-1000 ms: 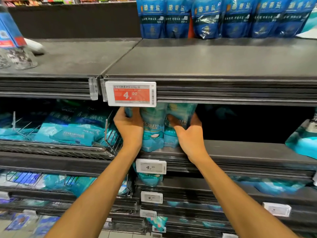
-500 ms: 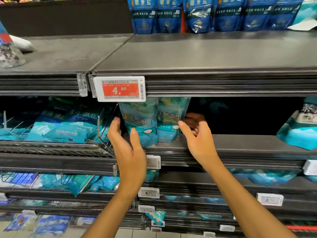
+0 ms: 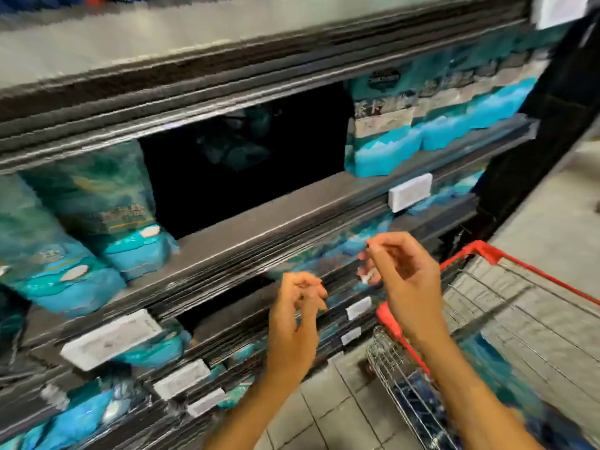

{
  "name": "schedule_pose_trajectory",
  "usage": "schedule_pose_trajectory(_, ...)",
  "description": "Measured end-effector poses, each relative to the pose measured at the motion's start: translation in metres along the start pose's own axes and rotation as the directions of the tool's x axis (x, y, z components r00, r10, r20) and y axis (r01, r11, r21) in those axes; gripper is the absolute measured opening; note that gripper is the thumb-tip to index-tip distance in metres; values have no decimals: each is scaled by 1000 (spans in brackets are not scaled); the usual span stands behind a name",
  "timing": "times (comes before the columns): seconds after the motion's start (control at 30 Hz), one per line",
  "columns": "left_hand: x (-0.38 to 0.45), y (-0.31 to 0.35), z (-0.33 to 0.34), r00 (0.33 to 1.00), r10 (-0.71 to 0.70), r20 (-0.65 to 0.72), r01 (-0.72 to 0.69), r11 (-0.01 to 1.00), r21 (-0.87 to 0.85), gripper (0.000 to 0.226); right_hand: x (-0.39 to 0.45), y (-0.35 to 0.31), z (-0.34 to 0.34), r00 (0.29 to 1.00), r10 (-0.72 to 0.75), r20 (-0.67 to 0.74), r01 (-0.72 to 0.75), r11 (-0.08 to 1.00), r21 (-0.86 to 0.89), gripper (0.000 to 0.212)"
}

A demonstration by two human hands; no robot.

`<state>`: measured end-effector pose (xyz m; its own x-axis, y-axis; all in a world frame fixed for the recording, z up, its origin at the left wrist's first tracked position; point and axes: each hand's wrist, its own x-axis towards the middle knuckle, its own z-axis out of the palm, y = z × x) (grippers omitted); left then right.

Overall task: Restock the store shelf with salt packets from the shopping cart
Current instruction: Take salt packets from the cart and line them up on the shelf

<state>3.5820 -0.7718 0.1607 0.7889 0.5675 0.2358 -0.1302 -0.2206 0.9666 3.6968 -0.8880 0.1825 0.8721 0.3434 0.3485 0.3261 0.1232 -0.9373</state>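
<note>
Both hands empty, fingers loosely curled: left hand [image 3: 297, 315], right hand [image 3: 404, 287]. We're between loads, so next we grab more salt from the cart [image 3: 487, 251].

Both bare forearms reach up from the bottom edge, side by side. The left hand [image 3: 297, 315] hangs with its fingers [image 3: 311, 287] loosely curled, empty. The right hand [image 3: 407, 280] sits higher, fingers [image 3: 386, 248] bent and half-spread, gripping nothing, though motion blur smears both.
</note>
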Motion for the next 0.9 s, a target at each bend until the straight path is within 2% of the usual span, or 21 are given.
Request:
schedule_pose_trajectory(0.1, 8, -19, 59, 968, -146, 203, 162, 985, -62, 21, -24, 29, -73, 962, 106, -250, -126, 990, -64, 12)
schedule_pose_trajectory(0.2, 5, -40, 133, 865, -272, 421, 312, 950, -27, 17, -53, 63, -153, 853, 211, -477, -283, 956, -83, 19)
schedule_pose_trajectory(0.3, -2, -60, 208, 710, -362, 604, 368, 922, 120, 22, -80, 105, -231, 668, 331, -666, -472, 881, -35, 26)
schedule_pose_trajectory(0.37, -8, -80, 264, 572, -456, 683, 398, 881, 254, 23, -98, 140, -284, 539, 386, -748, -559, 829, 25, 29)
schedule_pose_trajectory(0.43, -15, -106, 313, 438, -570, 695, 447, 809, 382, 23, -115, 175, -327, 437, 424, -793, -655, 755, 42, 32)
schedule_pose_trajectory(0.5, -26, -141, 365, 363, -654, 664, 396, 753, 525, 23, -136, 212, -364, 356, 461, -813, -730, 680, 66, 33)
schedule_pose_trajectory(0.57, -34, -177, 408, 335, -696, 635, 233, 714, 660, 29, -159, 248, -389, 297, 524, -798, -820, 569, 69, 32)
schedule_pose_trajectory(0.63, -42, -215, 451, 305, -738, 603, 13, 636, 772, 31, -179, 288, -413, 220, 606, -765, -914, 403, 57, 34)
schedule_pose_trajectory(0.7, -49, -254, 487, 321, -746, 584, -97, 587, 803, 23, -195, 329, -429, 151, 669, -727, -960, 275, 54, 31)
schedule_pose_trajectory(0.77, -52, -287, 511, 340, -778, 529, -135, 516, 846, 34, -208, 362, -436, 112, 700, -705, -979, 198, 41, 29)
schedule_pose_trajectory(0.83, -54, -322, 533, 434, -786, 441, -92, 448, 889, 39, -217, 397, -445, 74, 757, -649, -994, 112, 17, 30)
schedule_pose_trajectory(0.9, -55, -357, 550, 478, -789, 386, -107, 384, 917, 44, -217, 429, -455, 21, 776, -631, -1000, 27, -1, 35)
